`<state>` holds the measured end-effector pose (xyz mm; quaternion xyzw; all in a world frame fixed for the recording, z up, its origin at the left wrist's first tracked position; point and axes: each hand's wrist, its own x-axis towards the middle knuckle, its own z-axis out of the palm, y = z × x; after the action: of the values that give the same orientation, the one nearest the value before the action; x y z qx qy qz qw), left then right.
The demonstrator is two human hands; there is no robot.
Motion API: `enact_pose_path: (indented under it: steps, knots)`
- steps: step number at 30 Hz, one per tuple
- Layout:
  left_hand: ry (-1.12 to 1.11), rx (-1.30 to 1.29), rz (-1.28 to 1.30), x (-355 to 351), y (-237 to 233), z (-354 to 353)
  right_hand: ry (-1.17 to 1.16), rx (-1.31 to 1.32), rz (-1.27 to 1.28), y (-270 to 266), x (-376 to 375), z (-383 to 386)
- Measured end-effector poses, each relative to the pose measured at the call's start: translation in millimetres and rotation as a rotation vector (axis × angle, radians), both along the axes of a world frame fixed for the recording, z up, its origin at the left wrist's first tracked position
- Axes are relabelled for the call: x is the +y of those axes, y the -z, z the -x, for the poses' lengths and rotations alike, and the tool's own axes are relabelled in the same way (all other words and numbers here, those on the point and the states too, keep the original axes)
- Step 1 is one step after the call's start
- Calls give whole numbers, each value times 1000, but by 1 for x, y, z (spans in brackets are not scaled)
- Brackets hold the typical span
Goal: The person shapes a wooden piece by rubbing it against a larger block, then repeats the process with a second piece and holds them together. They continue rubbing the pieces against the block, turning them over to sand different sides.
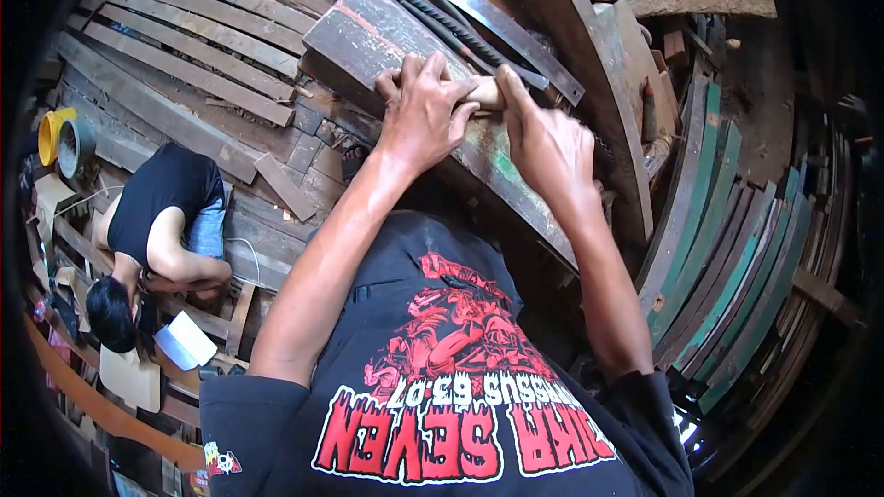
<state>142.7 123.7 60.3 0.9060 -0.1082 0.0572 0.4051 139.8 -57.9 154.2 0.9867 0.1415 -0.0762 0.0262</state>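
A short pale piece of wood (485, 94) lies between my two hands, over a thick worn wooden beam (354, 26). My left hand (422, 112) is closed at its left end, with thumb and index finger against it. My right hand (555, 149) grips the other end, its index finger stretched along the wood and the remaining fingers curled. What lies under my right palm is hidden. Just beyond the hands, a dark ribbed rod (440, 20) and a flat metal blade (527, 39) rest lengthwise on the beam.
A broad curved plank (603, 83) rises to the right of the beam. Green and brown boards (727, 248) stand stacked at the right. Long slats (198, 23) lie at the upper left. Another person (166, 221) crouches at the left, near yellow and grey buckets (76, 147).
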Motion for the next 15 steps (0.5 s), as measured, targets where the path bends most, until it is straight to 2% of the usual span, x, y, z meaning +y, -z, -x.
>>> enact_pose_path:
  steps: [3,6,8,11,13,15]
  knots:
    - [-17,-16,-1,0,-1,1,92,57,3,-4,6,13]
    - [-2,-13,19,-1,2,-1,73,26,-18,5,3,-5]
    - [-9,-33,46,0,4,-2,94,61,42,-3,7,11]
    - [-33,-12,24,-1,1,1,81,33,-38,7,1,12]
    - [-39,-33,15,-2,3,2,61,16,8,6,3,1]
    - [-37,-15,27,0,3,3,98,39,0,-1,3,21]
